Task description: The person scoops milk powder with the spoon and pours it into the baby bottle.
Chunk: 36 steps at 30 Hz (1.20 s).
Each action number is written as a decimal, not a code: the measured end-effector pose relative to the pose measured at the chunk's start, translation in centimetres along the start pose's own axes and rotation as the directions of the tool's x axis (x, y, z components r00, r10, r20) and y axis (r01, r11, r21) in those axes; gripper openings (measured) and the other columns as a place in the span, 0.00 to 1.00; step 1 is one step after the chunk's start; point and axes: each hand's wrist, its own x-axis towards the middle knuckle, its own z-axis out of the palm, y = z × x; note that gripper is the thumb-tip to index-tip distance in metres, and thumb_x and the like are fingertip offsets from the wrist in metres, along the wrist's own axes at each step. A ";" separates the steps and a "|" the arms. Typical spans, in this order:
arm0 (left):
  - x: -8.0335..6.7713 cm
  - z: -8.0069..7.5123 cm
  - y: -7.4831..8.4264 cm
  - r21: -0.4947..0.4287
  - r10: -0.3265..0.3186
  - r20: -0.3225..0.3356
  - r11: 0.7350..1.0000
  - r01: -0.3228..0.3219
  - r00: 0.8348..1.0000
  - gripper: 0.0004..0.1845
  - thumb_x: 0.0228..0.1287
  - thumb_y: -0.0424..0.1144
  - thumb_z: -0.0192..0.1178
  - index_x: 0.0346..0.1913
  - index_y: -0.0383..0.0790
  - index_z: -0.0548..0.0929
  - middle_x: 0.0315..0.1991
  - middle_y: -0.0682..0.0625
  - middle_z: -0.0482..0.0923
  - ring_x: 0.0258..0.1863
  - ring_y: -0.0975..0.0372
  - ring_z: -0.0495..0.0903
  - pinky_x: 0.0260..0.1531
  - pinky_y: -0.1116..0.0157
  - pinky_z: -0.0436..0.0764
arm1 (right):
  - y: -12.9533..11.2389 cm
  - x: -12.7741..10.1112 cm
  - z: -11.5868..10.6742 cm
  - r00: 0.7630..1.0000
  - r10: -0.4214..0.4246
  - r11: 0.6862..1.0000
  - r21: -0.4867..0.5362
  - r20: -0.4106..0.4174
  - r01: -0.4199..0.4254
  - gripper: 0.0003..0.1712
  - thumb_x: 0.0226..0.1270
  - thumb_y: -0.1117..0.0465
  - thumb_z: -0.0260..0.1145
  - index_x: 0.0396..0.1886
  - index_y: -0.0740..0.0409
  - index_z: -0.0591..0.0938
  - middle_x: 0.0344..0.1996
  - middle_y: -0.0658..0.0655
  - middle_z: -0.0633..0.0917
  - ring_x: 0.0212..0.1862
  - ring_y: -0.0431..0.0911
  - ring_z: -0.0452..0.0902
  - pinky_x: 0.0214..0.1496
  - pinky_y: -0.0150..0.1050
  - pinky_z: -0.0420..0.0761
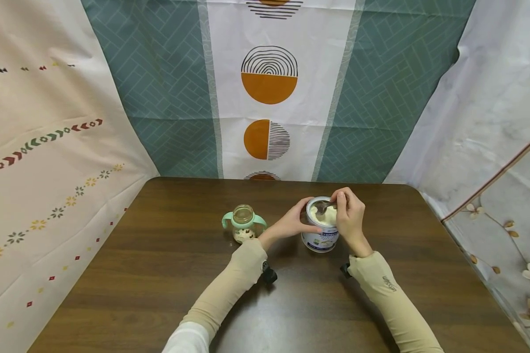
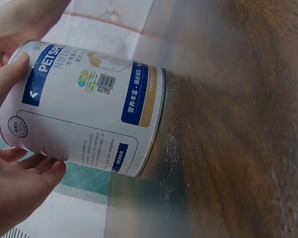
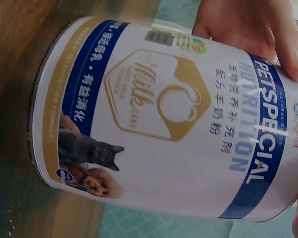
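Left hand (image 1: 291, 224) wrapped around open powder tin (image 1: 320, 238) mid-desk (image 1: 159, 274) — right hand (image 1: 349, 215) pinching spoon (image 1: 324, 207) inside; handled bottle (image 1: 244, 223) just left, edges well apart.

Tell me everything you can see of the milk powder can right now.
The milk powder can is a white round tin with blue and gold label bands, a cat and a dog pictured low on its side, and the print PETSPECIAL. It stands upright and open on the brown table, holding pale powder. The left hand holds its side; the right hand holds a spoon in the powder. A handled bottle stands apart.
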 end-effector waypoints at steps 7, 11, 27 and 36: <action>0.4 0.5 0.1 0.031 -0.011 -0.039 0.999 0.012 0.999 0.50 0.52 0.36 0.73 0.75 0.38 0.53 0.67 0.44 0.66 0.62 0.56 0.71 0.61 0.62 0.74 | -0.7 -0.3 0.4 0.999 0.042 0.998 0.037 0.031 -0.043 0.15 0.69 0.74 0.49 0.22 0.69 0.76 0.13 0.62 0.73 0.19 0.36 0.65 0.23 0.23 0.63; 0.5 0.7 0.3 0.065 -0.037 -0.063 0.997 0.041 0.997 0.52 0.51 0.39 0.74 0.75 0.41 0.52 0.67 0.45 0.66 0.61 0.57 0.72 0.61 0.61 0.74 | -2.7 0.1 0.2 0.987 0.148 0.979 0.130 0.063 -0.155 0.16 0.71 0.75 0.46 0.24 0.76 0.75 0.17 0.69 0.75 0.17 0.45 0.67 0.22 0.24 0.69; 0.3 1.1 0.1 0.139 -0.056 -0.082 0.988 0.067 0.995 0.52 0.53 0.45 0.73 0.75 0.46 0.52 0.68 0.46 0.67 0.64 0.56 0.71 0.64 0.56 0.71 | -1.5 0.8 -1.2 0.768 0.640 0.633 0.541 0.036 -0.553 0.20 0.76 0.69 0.40 0.27 0.81 0.69 0.17 0.52 0.79 0.14 0.38 0.71 0.15 0.26 0.72; 0.2 0.9 0.2 0.125 -0.029 -0.067 0.991 0.038 0.997 0.51 0.53 0.45 0.73 0.75 0.46 0.52 0.67 0.46 0.68 0.63 0.57 0.71 0.64 0.57 0.71 | 0.6 0.7 -1.7 0.619 0.785 0.435 0.691 0.023 -0.577 0.22 0.74 0.69 0.43 0.20 0.63 0.75 0.16 0.53 0.78 0.14 0.38 0.69 0.14 0.25 0.70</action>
